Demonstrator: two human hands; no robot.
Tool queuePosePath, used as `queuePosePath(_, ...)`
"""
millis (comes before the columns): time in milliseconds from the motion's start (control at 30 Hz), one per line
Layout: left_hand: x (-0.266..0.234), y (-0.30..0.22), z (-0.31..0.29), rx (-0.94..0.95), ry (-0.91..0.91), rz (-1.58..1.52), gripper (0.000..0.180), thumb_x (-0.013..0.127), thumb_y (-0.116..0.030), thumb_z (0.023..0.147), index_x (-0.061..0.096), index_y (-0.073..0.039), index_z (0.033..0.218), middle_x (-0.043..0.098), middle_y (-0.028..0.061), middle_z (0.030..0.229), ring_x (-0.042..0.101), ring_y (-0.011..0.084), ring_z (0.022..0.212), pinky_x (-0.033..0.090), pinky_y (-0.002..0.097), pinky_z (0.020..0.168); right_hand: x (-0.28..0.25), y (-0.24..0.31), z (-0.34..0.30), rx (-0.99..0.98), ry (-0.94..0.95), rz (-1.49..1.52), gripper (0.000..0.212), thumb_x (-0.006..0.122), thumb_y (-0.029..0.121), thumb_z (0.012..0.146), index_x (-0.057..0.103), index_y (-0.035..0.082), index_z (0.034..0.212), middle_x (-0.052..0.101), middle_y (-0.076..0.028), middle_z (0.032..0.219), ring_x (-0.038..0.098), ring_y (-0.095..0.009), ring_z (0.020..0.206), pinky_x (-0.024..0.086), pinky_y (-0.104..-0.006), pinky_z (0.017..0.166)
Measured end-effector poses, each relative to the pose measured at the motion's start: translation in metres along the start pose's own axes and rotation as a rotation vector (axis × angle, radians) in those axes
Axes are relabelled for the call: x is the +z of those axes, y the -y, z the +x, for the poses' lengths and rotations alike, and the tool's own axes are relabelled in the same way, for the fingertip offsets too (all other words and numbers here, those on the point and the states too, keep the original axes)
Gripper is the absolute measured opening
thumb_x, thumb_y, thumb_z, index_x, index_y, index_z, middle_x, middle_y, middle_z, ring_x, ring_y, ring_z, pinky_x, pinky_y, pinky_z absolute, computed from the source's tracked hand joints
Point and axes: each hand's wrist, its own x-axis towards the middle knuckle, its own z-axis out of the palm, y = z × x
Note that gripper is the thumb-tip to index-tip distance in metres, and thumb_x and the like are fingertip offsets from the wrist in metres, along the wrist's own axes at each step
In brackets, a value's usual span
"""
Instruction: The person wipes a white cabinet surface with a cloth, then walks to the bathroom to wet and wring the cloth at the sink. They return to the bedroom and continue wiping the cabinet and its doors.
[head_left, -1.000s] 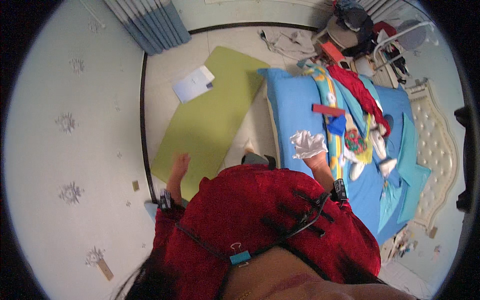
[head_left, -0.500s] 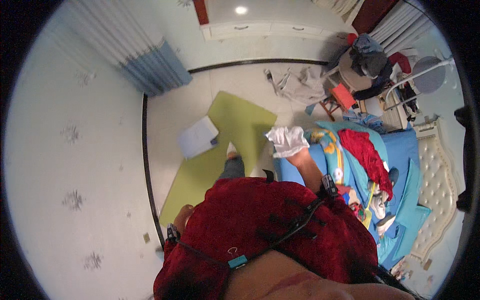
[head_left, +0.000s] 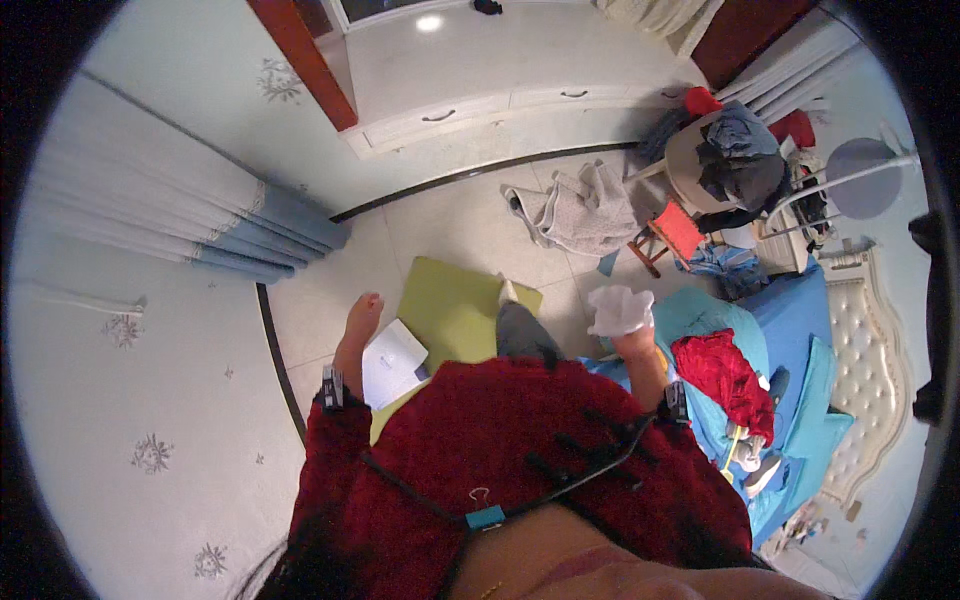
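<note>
A crumpled white cloth (head_left: 619, 311) bunches up over the fingers of my right hand (head_left: 636, 345), which grips it from below. The cloth hides most of those fingers. It is held out in front, near the blue-covered bed's corner. On the other side, my left hand (head_left: 364, 316) hangs forward with its fingers loosely curled in and nothing visible in them. Below it on the floor lies a flat white box or folder (head_left: 393, 365), partly over a green mat (head_left: 440, 300). My foot (head_left: 508, 293) stands on that mat.
A grey garment (head_left: 580, 212) lies crumpled on the floor ahead. Beyond the bed stand a red folding stool (head_left: 678, 232) and a round stool (head_left: 690, 170) piled with clothes. Red fabric (head_left: 722, 375) lies on the bed. White drawers (head_left: 440, 122) line the far wall; a curtain (head_left: 225, 225) hangs left.
The view has turned and moved forward, bringing the drawers and grey garment closer. My left hand has swung forward from beside my body. My right hand still holds the white cloth.
</note>
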Motion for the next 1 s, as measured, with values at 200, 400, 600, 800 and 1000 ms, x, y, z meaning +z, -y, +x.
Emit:
queuePosePath(200,0.044,-0.016,0.098,-0.085,0.266,0.187,0.047,0.056,-0.04,0.09,0.06,-0.003,0.119,0.063,0.0229,0.114,0.061,0.0352,0.106,0.048,0.0427,0.091,-0.046,-0.049,0.199,0.294,-0.244,0.761,0.042,0.039,0.043,0.099,0.056,0.01,0.12,0.057,-0.009,0.123,0.054,-0.031,0.113,0.043,-0.0481,0.1)
queuePosePath(400,0.028,-0.031,0.174,-0.232,0.204,0.168,0.049,0.058,-0.038,0.088,0.06,0.002,0.117,0.063,0.0229,0.116,0.061,0.0369,0.107,0.048,0.0433,0.093,-0.062,-0.025,0.431,0.289,-0.158,1.049,0.033,0.046,0.032,0.098,0.057,0.011,0.121,0.061,-0.006,0.118,0.057,-0.025,0.112,0.048,-0.0415,0.094)
queuePosePath(600,0.008,-0.043,0.329,-0.288,0.139,0.146,0.046,0.059,-0.036,0.088,0.061,0.0,0.115,0.064,0.0229,0.115,0.061,0.0369,0.106,0.049,0.0431,0.092,-0.044,0.017,0.64,0.225,-0.263,0.683,0.037,0.045,0.034,0.099,0.055,0.011,0.126,0.06,-0.007,0.123,0.056,-0.024,0.115,0.045,-0.0384,0.097)
queuePosePath(800,0.019,-0.046,0.51,-0.193,0.169,0.147,0.042,0.057,-0.035,0.09,0.06,-0.003,0.117,0.064,0.0211,0.114,0.061,0.037,0.107,0.048,0.043,0.092,0.047,0.024,0.822,-0.224,-0.061,-0.714,0.057,0.05,0.042,0.097,0.048,-0.002,0.134,0.048,-0.021,0.139,0.045,-0.033,0.129,0.032,-0.0369,0.109)
queuePosePath(1000,-0.008,-0.06,0.605,-0.543,-0.295,-0.244,0.031,0.061,-0.027,0.09,0.061,-0.007,0.113,0.067,0.0121,0.097,0.065,0.0295,0.084,0.052,0.0404,0.08,0.155,-0.029,0.936,-0.2,0.152,-1.016,0.041,0.062,0.024,0.089,0.058,0.011,0.127,0.052,-0.019,0.136,0.047,-0.036,0.127,0.036,-0.0427,0.108)
